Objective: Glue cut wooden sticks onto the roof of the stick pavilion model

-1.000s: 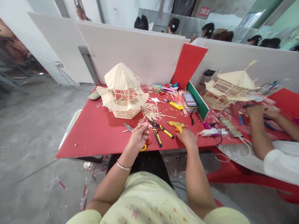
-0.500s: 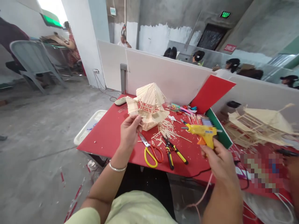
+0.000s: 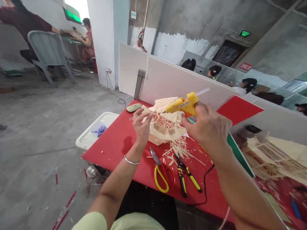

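A model pavilion of thin wooden sticks (image 3: pixel 165 132), with a sloped stick roof, sits on the red table. My left hand (image 3: pixel 142 127) is at its left side, thumb and fingers closed on its edge; the exact contact is partly hidden. My right hand (image 3: pixel 206 124) grips a yellow hot glue gun (image 3: pixel 181 105) with a clear glue stick out of its back. The gun's nozzle points left, in front of the roof; whether it touches the sticks I cannot tell. Below the model lie loose sticks (image 3: pixel 179 147), scissors (image 3: pixel 159 172) with red and yellow handles, and yellow-black pliers (image 3: pixel 188 177).
A computer mouse (image 3: pixel 134 107) lies at the table's back left corner. White partition boards (image 3: pixel 177 76) stand behind, with a red panel (image 3: pixel 240 110) at the right. Another stick model (image 3: pixel 275 156) is far right. A white lidded bin (image 3: pixel 96 127) stands left; people sit beyond.
My right hand has brought the glue gun up and left to the model, turning its nozzle toward the roof. My left hand has moved slightly up along the model's left side. The view has shifted.
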Demonstrator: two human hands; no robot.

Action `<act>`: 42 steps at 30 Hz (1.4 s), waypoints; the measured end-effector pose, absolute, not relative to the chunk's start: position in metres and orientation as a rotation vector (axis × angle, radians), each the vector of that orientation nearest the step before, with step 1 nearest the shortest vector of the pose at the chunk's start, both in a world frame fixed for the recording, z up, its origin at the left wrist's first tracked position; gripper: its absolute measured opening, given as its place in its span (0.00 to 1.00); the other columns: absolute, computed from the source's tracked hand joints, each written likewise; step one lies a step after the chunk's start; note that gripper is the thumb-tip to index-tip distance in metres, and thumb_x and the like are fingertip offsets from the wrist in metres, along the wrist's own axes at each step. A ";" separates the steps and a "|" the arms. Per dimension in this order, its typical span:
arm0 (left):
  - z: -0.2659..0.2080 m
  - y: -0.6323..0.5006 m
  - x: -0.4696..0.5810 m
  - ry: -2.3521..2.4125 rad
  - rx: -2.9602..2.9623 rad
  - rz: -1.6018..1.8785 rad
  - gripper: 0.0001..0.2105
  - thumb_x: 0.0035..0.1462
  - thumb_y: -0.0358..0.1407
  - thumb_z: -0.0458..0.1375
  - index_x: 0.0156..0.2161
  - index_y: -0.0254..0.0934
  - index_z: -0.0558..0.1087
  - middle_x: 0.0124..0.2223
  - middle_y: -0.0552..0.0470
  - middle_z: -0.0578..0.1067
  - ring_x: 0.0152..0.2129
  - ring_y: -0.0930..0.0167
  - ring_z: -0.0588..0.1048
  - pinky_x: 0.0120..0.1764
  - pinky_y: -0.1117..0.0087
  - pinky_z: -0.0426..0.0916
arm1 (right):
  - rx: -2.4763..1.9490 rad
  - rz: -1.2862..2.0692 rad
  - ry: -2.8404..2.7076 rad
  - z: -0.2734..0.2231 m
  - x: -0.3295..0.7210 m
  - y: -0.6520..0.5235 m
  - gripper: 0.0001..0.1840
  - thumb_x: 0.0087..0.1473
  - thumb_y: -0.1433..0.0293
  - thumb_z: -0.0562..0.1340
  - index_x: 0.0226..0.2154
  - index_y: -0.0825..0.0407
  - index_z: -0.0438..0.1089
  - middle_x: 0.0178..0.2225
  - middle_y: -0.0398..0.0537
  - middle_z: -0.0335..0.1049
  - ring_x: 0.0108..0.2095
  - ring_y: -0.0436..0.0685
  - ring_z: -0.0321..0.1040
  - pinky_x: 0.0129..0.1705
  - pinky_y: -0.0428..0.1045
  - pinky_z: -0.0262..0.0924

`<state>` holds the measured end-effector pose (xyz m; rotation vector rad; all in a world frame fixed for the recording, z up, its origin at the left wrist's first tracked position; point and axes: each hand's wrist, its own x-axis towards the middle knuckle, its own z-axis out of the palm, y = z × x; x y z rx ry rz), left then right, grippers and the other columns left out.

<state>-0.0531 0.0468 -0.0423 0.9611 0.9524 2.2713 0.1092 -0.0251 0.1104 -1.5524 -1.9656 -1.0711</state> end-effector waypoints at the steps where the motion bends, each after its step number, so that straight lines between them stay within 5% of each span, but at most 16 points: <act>1: -0.042 0.049 -0.054 0.957 0.965 2.270 0.03 0.53 0.37 0.69 0.35 0.46 0.82 0.50 0.50 0.73 0.52 0.67 0.71 0.57 0.59 0.67 | -1.550 -1.114 -2.006 0.113 0.106 -0.019 0.24 0.59 0.56 0.57 0.52 0.52 0.68 0.36 0.52 0.71 0.29 0.55 0.61 0.28 0.51 0.34; 8: -0.037 0.057 -0.054 0.858 0.985 2.202 0.03 0.56 0.35 0.67 0.36 0.42 0.81 0.37 0.51 0.80 0.39 0.69 0.76 0.49 0.63 0.71 | -1.493 -1.285 -2.216 0.124 0.094 0.004 0.20 0.60 0.61 0.55 0.50 0.55 0.68 0.35 0.53 0.70 0.29 0.54 0.59 0.28 0.51 0.32; 16: -0.040 0.059 -0.058 0.978 1.143 2.175 0.03 0.58 0.35 0.64 0.37 0.42 0.81 0.39 0.50 0.82 0.40 0.67 0.79 0.51 0.58 0.71 | -1.440 -1.371 -2.287 0.124 0.087 0.012 0.17 0.60 0.64 0.56 0.48 0.55 0.68 0.34 0.53 0.70 0.28 0.53 0.60 0.27 0.52 0.35; 25: -0.035 0.061 -0.061 1.158 1.360 2.095 0.03 0.56 0.32 0.65 0.33 0.44 0.80 0.35 0.55 0.82 0.35 0.68 0.79 0.61 0.52 0.60 | -1.398 -1.407 -2.312 0.124 0.087 0.014 0.18 0.61 0.66 0.54 0.51 0.55 0.67 0.34 0.52 0.70 0.29 0.55 0.60 0.28 0.52 0.35; 42: -0.033 0.064 -0.063 1.192 1.433 2.074 0.04 0.56 0.32 0.65 0.33 0.45 0.80 0.35 0.55 0.83 0.36 0.67 0.79 0.60 0.53 0.59 | -1.379 -1.396 -2.313 0.121 0.089 0.015 0.19 0.61 0.68 0.54 0.53 0.55 0.67 0.34 0.51 0.71 0.30 0.55 0.62 0.28 0.52 0.37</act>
